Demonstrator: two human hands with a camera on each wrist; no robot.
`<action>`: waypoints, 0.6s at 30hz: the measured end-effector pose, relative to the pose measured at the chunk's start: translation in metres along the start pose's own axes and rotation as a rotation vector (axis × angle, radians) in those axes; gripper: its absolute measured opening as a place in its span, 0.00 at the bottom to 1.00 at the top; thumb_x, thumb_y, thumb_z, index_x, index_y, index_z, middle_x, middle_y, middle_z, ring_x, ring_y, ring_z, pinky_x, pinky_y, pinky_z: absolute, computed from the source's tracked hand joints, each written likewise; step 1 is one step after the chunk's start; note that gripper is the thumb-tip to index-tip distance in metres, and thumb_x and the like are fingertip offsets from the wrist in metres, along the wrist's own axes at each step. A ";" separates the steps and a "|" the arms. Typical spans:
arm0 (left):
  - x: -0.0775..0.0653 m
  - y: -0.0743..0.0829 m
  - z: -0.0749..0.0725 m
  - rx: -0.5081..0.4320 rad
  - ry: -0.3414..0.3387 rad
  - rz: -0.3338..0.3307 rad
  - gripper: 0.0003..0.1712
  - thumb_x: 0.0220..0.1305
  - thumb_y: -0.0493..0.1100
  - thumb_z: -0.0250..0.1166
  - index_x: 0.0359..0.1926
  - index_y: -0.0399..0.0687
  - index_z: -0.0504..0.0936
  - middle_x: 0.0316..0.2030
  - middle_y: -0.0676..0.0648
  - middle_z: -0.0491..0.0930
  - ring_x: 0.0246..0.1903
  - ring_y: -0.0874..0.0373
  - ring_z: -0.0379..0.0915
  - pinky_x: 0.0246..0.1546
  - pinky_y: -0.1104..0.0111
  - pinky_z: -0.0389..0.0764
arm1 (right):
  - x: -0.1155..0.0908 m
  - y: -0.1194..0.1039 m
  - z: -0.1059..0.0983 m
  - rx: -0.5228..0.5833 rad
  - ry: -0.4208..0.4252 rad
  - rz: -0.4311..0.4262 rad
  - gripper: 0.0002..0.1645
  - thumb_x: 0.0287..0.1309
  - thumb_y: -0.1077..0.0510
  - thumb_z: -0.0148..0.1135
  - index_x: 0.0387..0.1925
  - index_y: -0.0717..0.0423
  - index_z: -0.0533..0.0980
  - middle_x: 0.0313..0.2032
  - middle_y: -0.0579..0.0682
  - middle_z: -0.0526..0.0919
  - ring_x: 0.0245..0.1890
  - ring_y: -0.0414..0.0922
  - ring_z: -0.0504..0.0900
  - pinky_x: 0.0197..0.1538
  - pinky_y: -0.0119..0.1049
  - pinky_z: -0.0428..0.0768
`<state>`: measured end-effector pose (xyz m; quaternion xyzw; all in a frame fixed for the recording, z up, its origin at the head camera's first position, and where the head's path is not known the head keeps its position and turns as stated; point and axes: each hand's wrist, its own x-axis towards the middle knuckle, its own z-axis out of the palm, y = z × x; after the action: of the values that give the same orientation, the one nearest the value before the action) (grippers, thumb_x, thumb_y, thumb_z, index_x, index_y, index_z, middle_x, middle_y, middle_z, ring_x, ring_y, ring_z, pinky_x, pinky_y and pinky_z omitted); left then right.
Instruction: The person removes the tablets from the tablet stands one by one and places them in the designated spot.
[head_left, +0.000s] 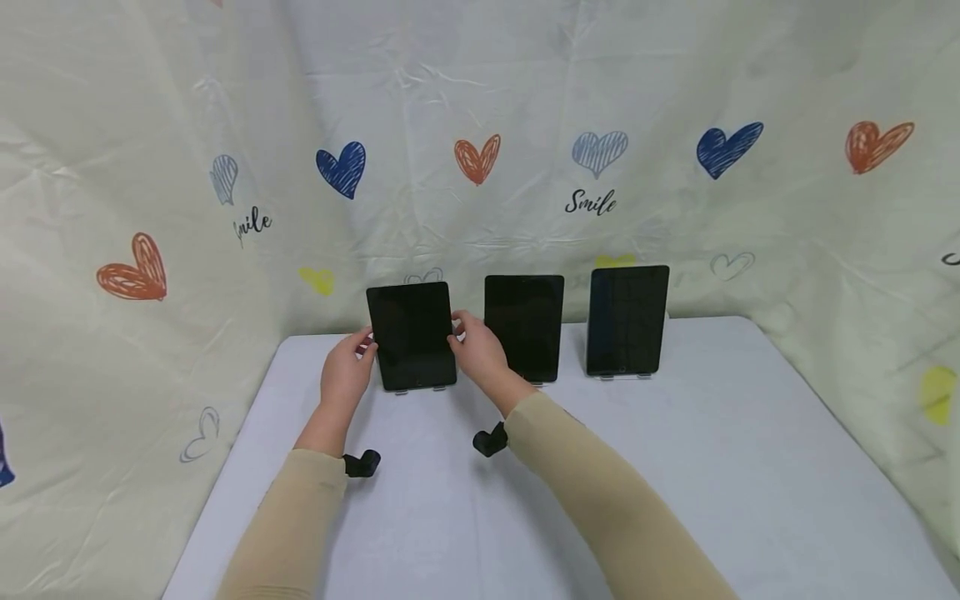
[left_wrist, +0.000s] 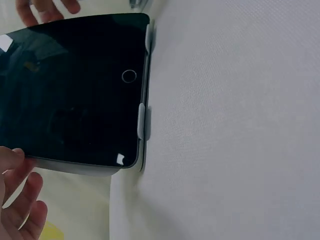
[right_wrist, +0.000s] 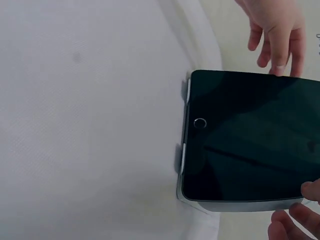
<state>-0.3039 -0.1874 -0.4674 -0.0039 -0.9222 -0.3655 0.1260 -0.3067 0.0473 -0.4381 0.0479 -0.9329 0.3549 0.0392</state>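
Observation:
The leftmost black tablet leans upright in a pale stand, whose two small lips catch its bottom edge. My left hand pinches the tablet's left edge, thumb on the front and a finger behind. At the opposite edge my right hand pinches it too; in the right wrist view its thumb lies on the glass. The screen is dark, with a round home button near the lower edge. Most of the stand is hidden behind the tablet.
Two more dark tablets stand to the right, a middle tablet close by my right hand and a right tablet. All are at the back of the white-covered table. A curtain with printed hearts hangs behind.

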 end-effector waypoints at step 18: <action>-0.011 0.003 0.000 -0.121 0.035 -0.071 0.23 0.73 0.45 0.60 0.66 0.52 0.76 0.49 0.45 0.84 0.48 0.49 0.80 0.44 0.57 0.82 | -0.003 0.006 0.009 0.037 0.068 -0.017 0.18 0.71 0.53 0.57 0.60 0.45 0.67 0.45 0.48 0.83 0.30 0.43 0.78 0.33 0.36 0.79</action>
<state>-0.2929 -0.1841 -0.4683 0.0277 -0.8957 -0.4248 0.1284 -0.3044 0.0460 -0.4490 0.0447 -0.9238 0.3733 0.0729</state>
